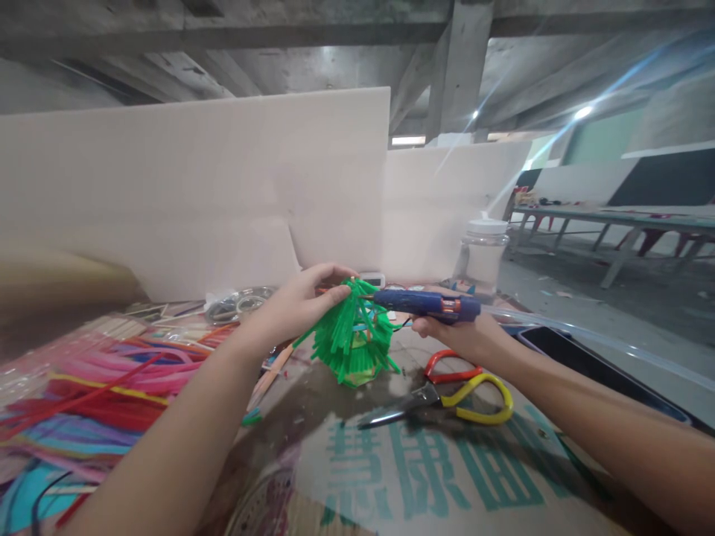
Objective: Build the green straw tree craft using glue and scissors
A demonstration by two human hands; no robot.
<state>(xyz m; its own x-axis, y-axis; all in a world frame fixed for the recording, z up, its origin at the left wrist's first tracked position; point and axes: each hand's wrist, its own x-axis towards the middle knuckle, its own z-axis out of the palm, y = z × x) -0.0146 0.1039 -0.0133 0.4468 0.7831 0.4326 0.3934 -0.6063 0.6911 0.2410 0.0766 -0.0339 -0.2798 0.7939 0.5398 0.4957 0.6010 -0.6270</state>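
Observation:
A green pipe-cleaner craft (353,331), layered in a cone of hanging strands, stands over the table in the middle of the view. My left hand (313,298) pinches its top from the left side. In my right hand (444,327) is a blue glue gun (421,304), its nozzle pointing left and close to the upper strands. Whether the tip touches them I cannot tell. A long clear stick (581,330) trails from the back of the gun toward the right. Below the gun lie scissors (436,394) with one red and one yellow handle loop, blades pointing left.
Bundles of coloured pipe cleaners (112,394) cover the left of the table. Tape rolls (246,301) sit behind them. A dark phone (592,365) lies near my right forearm, and a clear bottle (481,253) stands at the back right. White boards (195,186) rise behind the table.

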